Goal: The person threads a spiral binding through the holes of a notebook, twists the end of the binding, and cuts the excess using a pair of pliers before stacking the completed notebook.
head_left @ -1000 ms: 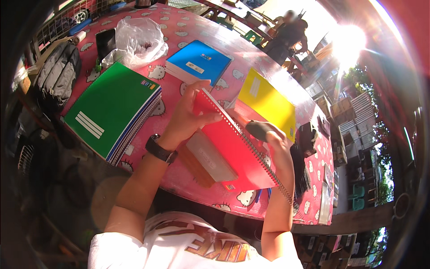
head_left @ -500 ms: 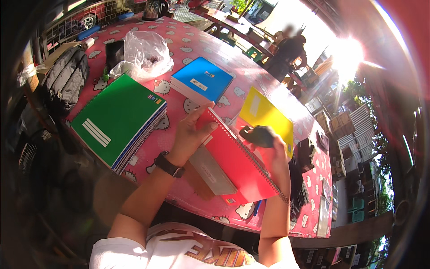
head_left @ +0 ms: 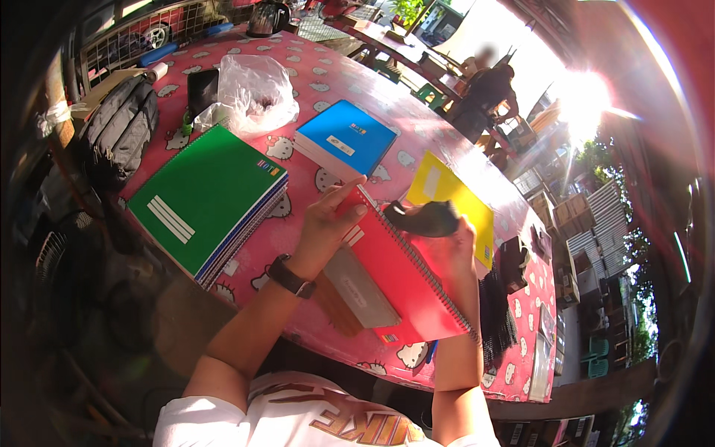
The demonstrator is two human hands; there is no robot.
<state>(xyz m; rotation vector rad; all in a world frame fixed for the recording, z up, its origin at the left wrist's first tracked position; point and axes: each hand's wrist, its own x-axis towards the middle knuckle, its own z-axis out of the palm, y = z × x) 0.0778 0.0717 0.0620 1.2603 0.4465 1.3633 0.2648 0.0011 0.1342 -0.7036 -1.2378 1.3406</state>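
A red spiral notebook (head_left: pixel 410 287) is tilted up off the table, its wire coil along the right edge. My left hand (head_left: pixel 328 227), with a black watch on the wrist, pinches its upper corner between thumb and fingers. At the coil side, my right hand (head_left: pixel 463 249) is closed round a dark, curved tool (head_left: pixel 428 221); its exact kind is not clear. The tool's narrow end is near the upper part of the coil, and I cannot tell whether they touch. Below the notebook's left edge lies a long grey box (head_left: pixel 359 289), partly covered.
A stack of notebooks with a green cover (head_left: pixel 212 201) lies at left, a blue-covered stack (head_left: pixel 348 138) beyond my hands, a yellow notebook (head_left: pixel 454 201) at right. A clear plastic bag (head_left: pixel 257 97) and grey backpack (head_left: pixel 119 130) are far left. Dark mesh material (head_left: pixel 497 316) hangs near the right edge.
My right hand has shifted the dark tool left and slightly up, toward the upper end of the coil. My left hand keeps its grip on the notebook. The whole view has shifted slightly.
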